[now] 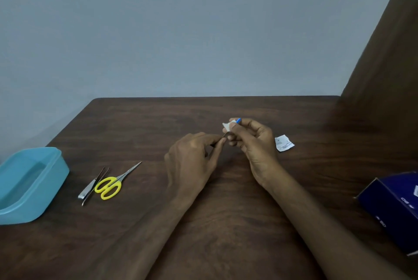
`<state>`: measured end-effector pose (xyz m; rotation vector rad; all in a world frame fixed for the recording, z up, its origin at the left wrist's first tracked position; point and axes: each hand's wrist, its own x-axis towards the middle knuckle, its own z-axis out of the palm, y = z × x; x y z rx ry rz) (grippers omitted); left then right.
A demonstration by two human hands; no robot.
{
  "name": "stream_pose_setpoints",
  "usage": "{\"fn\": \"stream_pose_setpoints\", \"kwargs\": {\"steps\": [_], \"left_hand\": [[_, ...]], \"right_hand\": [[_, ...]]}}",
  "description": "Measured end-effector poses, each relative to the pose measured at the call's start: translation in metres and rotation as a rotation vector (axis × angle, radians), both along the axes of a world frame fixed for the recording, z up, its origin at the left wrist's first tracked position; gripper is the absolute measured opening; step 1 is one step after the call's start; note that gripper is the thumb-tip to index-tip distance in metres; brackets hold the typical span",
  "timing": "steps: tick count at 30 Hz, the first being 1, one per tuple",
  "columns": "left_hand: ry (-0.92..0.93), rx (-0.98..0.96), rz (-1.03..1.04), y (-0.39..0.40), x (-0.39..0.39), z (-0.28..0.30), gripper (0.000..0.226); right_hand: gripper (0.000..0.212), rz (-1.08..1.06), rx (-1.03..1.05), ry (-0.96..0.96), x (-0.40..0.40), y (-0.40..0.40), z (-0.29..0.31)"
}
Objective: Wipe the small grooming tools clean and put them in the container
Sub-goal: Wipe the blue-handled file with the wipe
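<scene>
Slim metal tool point(222, 138) pinched at one end by left hand point(192, 162), far end wrapped in a small white wipe point(227, 126) pinched by right hand point(255, 144); blue tip point(238, 120) poking out above. Held just over table point(226, 223), mid-surface. Torn white sachet point(283, 143) near right. Further left, yellow-handled scissors point(113, 183), tweezers point(93, 186) touching alongside. Open teal container point(31, 183) at left edge. Dark blue box point(393, 207) at right edge. Dark wood grain; plain grey-blue wall point(181, 31) behind.

I see dim, even light with soft shadows; the table point(226, 223) shows no glare. Detail is slightly soft throughout, and wide-angle distortion bends the frame edges.
</scene>
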<state>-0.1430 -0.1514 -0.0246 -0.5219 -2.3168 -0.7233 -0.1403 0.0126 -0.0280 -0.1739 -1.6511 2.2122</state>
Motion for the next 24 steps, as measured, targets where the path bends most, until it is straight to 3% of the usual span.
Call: {"fn": "stream_pose_setpoints", "kwargs": {"steps": [4, 9, 16, 20, 24], "left_hand": [[-0.008, 0.017, -0.023, 0.001, 0.0, 0.0, 0.012], [-0.188, 0.192, -0.054, 0.0, -0.004, 0.0, 0.018], [-0.631, 0.631, -0.609, -0.003, -0.015, 0.006, 0.03], [-0.825, 0.641, -0.662, -0.008, -0.021, 0.007, 0.031], [-0.847, 0.653, -0.681, -0.009, -0.022, 0.006, 0.033]], "right_hand": [[0.022, -0.059, -0.062, -0.027, 0.0, 0.005, 0.004], [0.016, 0.096, -0.202, 0.014, 0.003, 0.002, 0.006], [0.019, 0.239, -0.086, 0.078, 0.006, -0.005, 0.003], [0.019, 0.305, -0.058, 0.07, 0.008, -0.007, 0.003], [0.024, 0.374, -0.051, 0.013, 0.008, -0.008, 0.004]]}}
